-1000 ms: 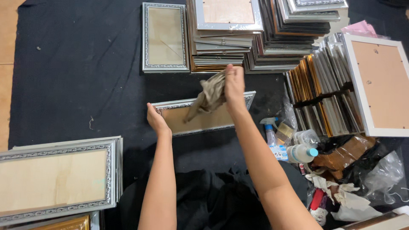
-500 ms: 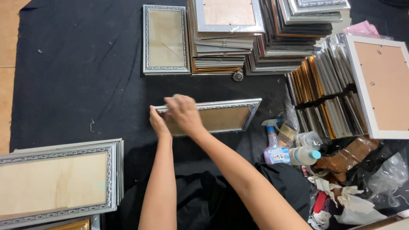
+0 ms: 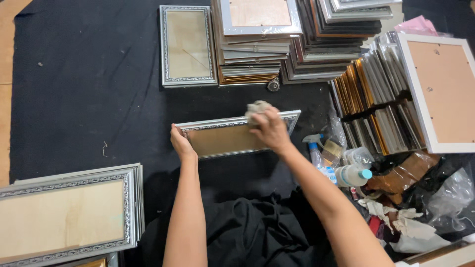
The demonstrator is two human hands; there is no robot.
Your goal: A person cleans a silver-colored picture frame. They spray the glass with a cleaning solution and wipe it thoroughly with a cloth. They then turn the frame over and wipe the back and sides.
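Black cloth floor (image 3: 74, 89). Left hand (image 3: 182, 143) grips ornate silver frame (image 3: 222, 141) by its end; right hand (image 3: 269, 131) clutches crumpled rag (image 3: 257, 108) pressed on the frame's upper rail.

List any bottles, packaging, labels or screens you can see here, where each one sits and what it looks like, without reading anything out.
Spray bottle: right of the right forearm, lying down, clear with a blue-and-white label.
Plastic bottle: beside the spray bottle, lying down, whitish with a turquoise cap.
Clear plastic wrap: lower right, crumpled among rags.
Pink packet: top right, behind the white frame; only a corner shows.
Screens or signs: none.
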